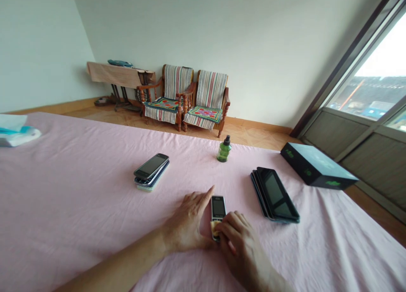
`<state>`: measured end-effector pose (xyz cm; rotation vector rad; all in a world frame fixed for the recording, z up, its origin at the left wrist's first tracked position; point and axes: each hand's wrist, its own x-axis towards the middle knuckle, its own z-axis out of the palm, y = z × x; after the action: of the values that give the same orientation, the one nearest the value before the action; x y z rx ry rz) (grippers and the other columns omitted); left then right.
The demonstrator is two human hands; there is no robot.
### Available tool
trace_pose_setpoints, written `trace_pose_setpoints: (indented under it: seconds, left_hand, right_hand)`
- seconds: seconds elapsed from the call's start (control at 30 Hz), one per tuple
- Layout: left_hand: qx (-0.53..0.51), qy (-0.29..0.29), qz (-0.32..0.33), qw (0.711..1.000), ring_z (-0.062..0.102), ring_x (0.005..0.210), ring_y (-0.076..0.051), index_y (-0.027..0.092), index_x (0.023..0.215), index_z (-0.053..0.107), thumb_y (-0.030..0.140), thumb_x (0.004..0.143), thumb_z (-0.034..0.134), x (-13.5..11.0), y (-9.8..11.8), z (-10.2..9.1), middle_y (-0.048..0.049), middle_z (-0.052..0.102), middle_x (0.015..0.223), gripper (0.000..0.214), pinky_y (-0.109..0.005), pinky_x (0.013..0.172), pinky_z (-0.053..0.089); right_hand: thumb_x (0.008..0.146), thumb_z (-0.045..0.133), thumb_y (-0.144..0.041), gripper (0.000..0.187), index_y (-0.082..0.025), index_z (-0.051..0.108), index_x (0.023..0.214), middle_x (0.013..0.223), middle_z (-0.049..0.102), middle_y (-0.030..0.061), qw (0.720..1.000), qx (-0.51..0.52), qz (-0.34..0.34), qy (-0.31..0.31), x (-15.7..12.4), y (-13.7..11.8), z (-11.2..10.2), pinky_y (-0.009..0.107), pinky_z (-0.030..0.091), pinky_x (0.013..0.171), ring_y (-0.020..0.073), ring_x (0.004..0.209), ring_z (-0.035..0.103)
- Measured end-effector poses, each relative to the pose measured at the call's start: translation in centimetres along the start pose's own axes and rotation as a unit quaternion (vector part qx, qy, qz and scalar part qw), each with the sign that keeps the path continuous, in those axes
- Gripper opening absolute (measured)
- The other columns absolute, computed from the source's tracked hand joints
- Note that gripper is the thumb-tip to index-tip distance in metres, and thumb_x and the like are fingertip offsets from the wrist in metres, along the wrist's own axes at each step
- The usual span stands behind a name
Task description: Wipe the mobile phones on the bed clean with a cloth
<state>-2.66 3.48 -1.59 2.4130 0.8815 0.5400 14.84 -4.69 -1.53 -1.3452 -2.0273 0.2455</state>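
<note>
A small keypad mobile phone [218,206] lies face up on the pink cloth, its screen end pointing away from me. My left hand [187,222] braces it from the left, with the forefinger by its top corner and the thumb by its lower end. Pinched in the fingers of my right hand [242,247] is a small yellowish piece of cloth or sponge [215,228], pressed on the phone's keypad. These fingers cover much of the keys. Beyond the phone stands a green spray bottle [224,150] with a black top.
Stacked phones [152,170] lie to the left, and dark tablet-like devices [275,195] overlap at right. A black box [317,165] sits by the bed-like surface's right edge. A tissue pack [19,133] is far left. Two wooden chairs [207,97] stand against the wall.
</note>
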Motion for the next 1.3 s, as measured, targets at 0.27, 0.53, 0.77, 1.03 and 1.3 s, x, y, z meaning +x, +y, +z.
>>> trace_pose_setpoints:
  seconds: [0.27,0.53,0.77,1.03,1.3]
  left_hand:
    - [0.003,-0.002,0.005,1.000,0.039,0.126,-0.035,0.026,0.150,0.003,0.048,0.052,0.086,0.0,0.3,-0.2,-0.0124,0.040,0.143,0.130,-0.051,0.106,0.027]
    - [0.003,0.004,0.003,1.000,0.039,0.126,-0.035,0.026,0.150,0.005,0.045,0.054,0.085,0.0,0.0,0.0,-0.0124,0.041,0.142,0.126,-0.052,0.106,0.027]
    - [0.002,0.005,0.005,1.000,0.040,0.125,-0.033,0.025,0.150,0.005,0.044,0.055,0.085,0.0,0.0,0.0,-0.0119,0.042,0.140,0.125,-0.050,0.106,0.029]
    - [0.006,0.002,0.007,1.000,0.039,0.126,-0.035,0.027,0.149,0.003,0.046,0.053,0.087,0.0,0.1,-0.1,-0.0111,0.041,0.142,0.129,-0.051,0.106,0.028]
    - [0.000,-0.001,0.005,1.000,0.039,0.126,-0.036,0.028,0.150,0.002,0.051,0.055,0.084,0.0,0.2,-0.3,-0.0122,0.040,0.143,0.128,-0.053,0.105,0.027]
  right_hand:
    - [0.080,0.047,0.000,0.023,-0.019,0.061,0.077,0.077,0.055,0.0037,0.999,-0.005,0.028,0.021,-0.3,0.4,-0.7,0.030,0.034,0.065,0.0177,0.073,0.048]
    - [0.078,0.049,0.000,0.022,-0.019,0.061,0.076,0.077,0.055,0.0035,1.000,-0.014,0.023,0.007,-0.1,0.1,-0.6,0.031,0.035,0.065,0.0178,0.073,0.048]
    - [0.083,0.050,-0.002,0.022,-0.020,0.063,0.082,0.081,0.057,0.0042,1.000,-0.010,0.015,-0.006,-0.1,-0.1,-0.3,0.030,0.037,0.066,0.0184,0.076,0.049]
    - [0.082,0.047,-0.002,0.024,-0.018,0.062,0.072,0.072,0.054,0.0034,0.998,-0.012,0.059,0.024,-0.6,1.4,-1.1,0.028,0.039,0.060,0.0161,0.068,0.051]
    - [0.084,0.046,-0.005,0.022,-0.019,0.063,0.082,0.079,0.057,0.0039,0.996,0.059,0.064,0.018,-0.7,0.9,-1.8,0.028,0.042,0.062,0.0162,0.073,0.055]
